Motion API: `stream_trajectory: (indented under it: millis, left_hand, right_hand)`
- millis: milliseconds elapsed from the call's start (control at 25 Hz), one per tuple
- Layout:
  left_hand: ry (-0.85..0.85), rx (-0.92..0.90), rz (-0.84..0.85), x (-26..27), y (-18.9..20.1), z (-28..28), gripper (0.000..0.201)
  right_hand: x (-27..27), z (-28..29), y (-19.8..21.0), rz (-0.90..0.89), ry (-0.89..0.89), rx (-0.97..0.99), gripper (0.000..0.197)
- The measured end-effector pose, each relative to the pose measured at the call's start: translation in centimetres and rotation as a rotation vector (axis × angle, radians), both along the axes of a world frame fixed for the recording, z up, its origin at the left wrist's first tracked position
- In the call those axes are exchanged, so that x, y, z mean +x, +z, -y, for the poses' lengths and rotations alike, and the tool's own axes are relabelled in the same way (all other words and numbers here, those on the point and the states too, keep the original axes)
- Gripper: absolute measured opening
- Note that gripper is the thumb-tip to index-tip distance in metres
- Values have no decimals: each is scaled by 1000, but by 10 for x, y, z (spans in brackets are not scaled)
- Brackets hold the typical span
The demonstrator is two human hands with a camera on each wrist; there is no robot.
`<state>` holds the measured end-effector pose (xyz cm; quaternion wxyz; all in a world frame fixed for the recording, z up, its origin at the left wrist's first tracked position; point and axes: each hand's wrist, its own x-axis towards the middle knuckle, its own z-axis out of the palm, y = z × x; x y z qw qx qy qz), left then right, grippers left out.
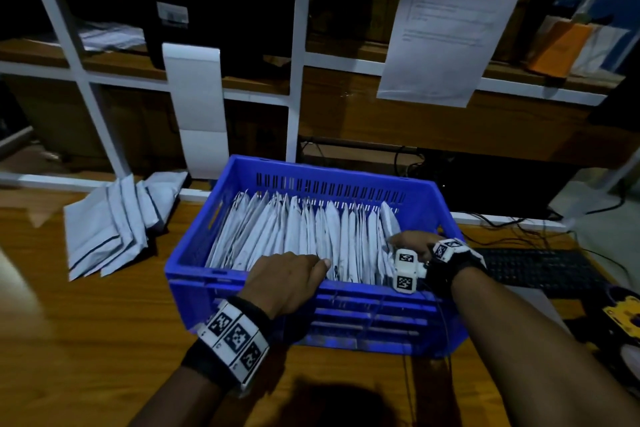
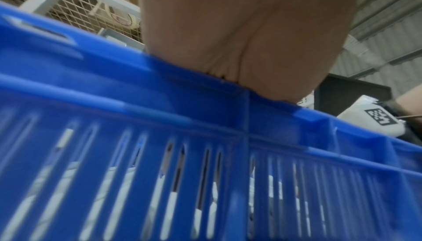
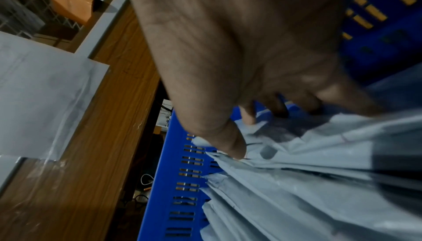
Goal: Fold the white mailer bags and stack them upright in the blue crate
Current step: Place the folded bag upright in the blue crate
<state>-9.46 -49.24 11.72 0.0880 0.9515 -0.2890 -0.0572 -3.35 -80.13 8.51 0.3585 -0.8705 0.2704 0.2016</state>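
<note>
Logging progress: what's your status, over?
Left hand rests on blue plastic crate rim. Right hand presses upright white mailer bags. Loose pile remains.

Plastic, film and wood grain

Blue crate [image 1: 424,199]: moulded, slotted plastic. Mailer bags [image 1: 298,236]: thin, creased white film. Table [image 1: 104,340]: glossy wood-grain.
</note>
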Motion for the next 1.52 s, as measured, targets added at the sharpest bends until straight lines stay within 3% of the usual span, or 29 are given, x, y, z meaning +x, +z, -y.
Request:
stream_trajectory:
  millis: [280,520,680,840,1040,1160,1280,1520]
  left_hand:
    - [-28,-8,-8,1,-1,1,54]
    - [-101,-73,140,1,-9,-3,50]
    - [-184,-94,187,3,-17,-7,55]
    - [-232,-118,210,2,-20,-10,57]
    - [-321,-202,31,8,-14,-33,48]
    - [-292,-325,-35,6,-3,-63,48]
    - [-262,-511,41,-2,-3,-97,51]
    - [-150,-739,133,-37,-12,-202,33]
  right_hand:
    - [1,13,-8,-27,43,3,65]
    - [-15,-15,18,-184,32,-147,55]
    - [-14,-24,31,-191,102,-216,56]
    - [-17,-46,76,-134,-20,-243,46]
    - [-39,-81,123,23,0,-147,43]
    - [-75,-114,129,313,-2,-135,40]
    - [-124,-162,122,587,57,-111,40]
    - [-203,-280,88,791,144,-119,43]
